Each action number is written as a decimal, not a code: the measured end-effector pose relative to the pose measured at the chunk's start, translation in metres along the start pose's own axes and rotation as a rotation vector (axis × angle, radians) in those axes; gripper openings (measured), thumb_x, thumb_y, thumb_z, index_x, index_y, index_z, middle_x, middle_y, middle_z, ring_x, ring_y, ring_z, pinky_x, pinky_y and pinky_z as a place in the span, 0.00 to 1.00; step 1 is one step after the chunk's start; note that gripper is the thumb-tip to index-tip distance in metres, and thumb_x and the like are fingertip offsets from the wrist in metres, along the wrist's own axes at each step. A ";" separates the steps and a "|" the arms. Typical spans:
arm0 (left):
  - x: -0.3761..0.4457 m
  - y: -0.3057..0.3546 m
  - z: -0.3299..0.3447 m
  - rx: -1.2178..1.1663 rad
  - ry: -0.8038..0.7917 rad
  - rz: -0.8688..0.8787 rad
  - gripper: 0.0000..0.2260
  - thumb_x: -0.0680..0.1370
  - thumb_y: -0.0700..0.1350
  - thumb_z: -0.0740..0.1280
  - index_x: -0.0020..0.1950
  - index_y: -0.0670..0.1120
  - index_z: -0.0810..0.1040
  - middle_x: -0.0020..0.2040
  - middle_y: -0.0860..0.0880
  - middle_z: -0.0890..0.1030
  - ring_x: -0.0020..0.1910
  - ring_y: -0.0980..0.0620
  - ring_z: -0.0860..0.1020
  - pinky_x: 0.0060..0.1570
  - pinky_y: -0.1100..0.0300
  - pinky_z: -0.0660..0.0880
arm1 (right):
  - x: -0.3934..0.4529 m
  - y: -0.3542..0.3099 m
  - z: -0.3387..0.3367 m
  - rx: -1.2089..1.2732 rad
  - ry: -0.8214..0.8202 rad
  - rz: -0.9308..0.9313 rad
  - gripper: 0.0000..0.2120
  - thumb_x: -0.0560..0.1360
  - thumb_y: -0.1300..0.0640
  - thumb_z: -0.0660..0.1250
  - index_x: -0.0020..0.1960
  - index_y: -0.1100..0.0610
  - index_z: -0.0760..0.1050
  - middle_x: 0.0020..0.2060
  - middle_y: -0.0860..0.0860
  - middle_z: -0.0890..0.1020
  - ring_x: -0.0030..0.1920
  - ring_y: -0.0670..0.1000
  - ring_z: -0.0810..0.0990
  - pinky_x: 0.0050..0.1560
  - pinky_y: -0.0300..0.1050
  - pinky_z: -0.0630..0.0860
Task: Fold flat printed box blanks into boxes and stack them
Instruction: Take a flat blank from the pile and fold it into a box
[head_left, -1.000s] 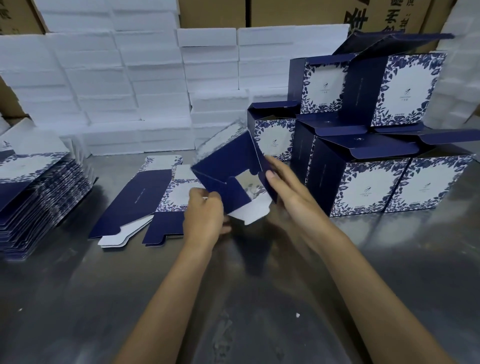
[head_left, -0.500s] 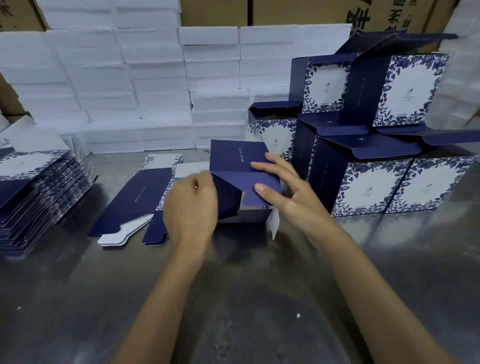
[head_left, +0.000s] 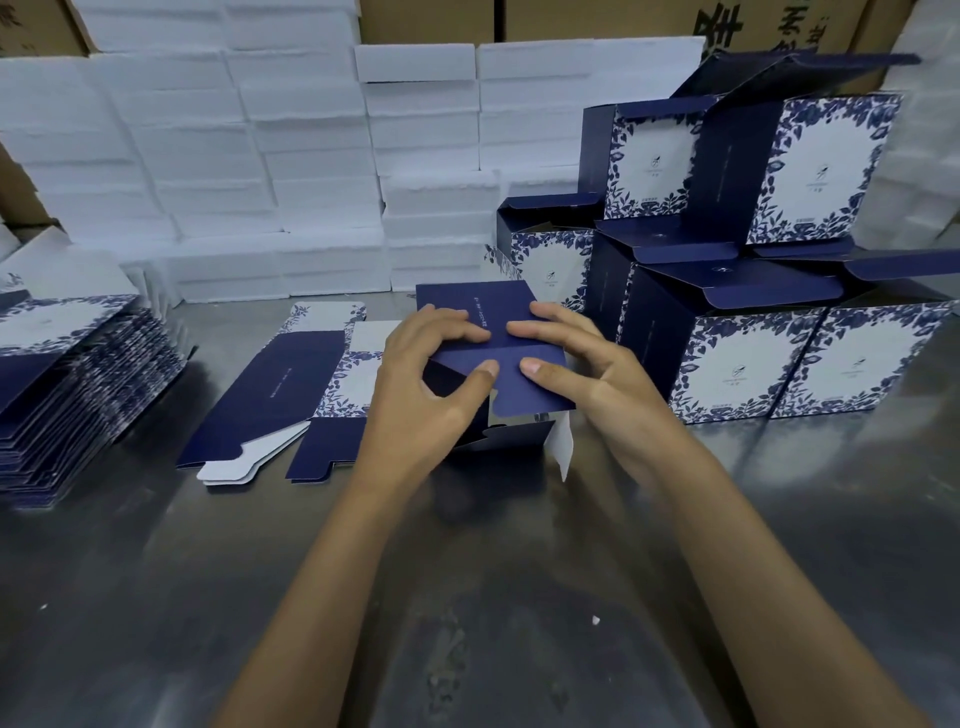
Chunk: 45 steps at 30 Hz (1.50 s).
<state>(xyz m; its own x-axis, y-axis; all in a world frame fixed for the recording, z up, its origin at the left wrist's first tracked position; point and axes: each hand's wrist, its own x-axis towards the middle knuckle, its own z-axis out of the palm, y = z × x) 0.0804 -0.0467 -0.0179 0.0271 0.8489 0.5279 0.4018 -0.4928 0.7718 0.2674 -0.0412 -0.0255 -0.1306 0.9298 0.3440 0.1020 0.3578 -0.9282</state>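
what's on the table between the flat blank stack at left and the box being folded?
Head view: one unfolded box blank lies flat on the metal table, between the blank stack and the half-folded box.

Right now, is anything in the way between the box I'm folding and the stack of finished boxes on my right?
Nothing visible blocks it. The half-folded box sits under both hands, left hand and right hand, and the stack of finished boxes stands just to its right, with only bare metal table between them.
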 end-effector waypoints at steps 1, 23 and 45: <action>0.001 0.000 -0.001 -0.010 -0.024 -0.013 0.10 0.76 0.39 0.73 0.55 0.48 0.82 0.63 0.54 0.78 0.72 0.56 0.67 0.73 0.58 0.62 | 0.000 0.000 0.000 -0.002 0.004 -0.001 0.16 0.77 0.61 0.72 0.63 0.49 0.82 0.71 0.42 0.72 0.72 0.38 0.69 0.74 0.52 0.70; 0.002 -0.001 0.001 -0.079 0.002 -0.030 0.09 0.74 0.40 0.75 0.51 0.51 0.85 0.58 0.55 0.82 0.68 0.58 0.72 0.68 0.63 0.65 | -0.002 -0.006 0.016 -0.087 0.169 -0.033 0.11 0.73 0.60 0.77 0.50 0.45 0.85 0.64 0.44 0.73 0.69 0.42 0.70 0.71 0.42 0.66; 0.007 -0.009 -0.011 -0.123 -0.063 -0.060 0.12 0.76 0.40 0.73 0.53 0.56 0.84 0.58 0.62 0.82 0.69 0.67 0.70 0.67 0.73 0.64 | -0.003 -0.001 0.013 -0.018 0.179 -0.026 0.14 0.75 0.63 0.74 0.57 0.50 0.85 0.67 0.43 0.75 0.68 0.38 0.72 0.66 0.38 0.70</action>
<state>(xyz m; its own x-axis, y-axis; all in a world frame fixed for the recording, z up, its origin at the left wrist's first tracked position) 0.0672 -0.0387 -0.0170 0.0653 0.8859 0.4592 0.2896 -0.4572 0.8409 0.2550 -0.0452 -0.0274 0.0442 0.9202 0.3890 0.1192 0.3817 -0.9165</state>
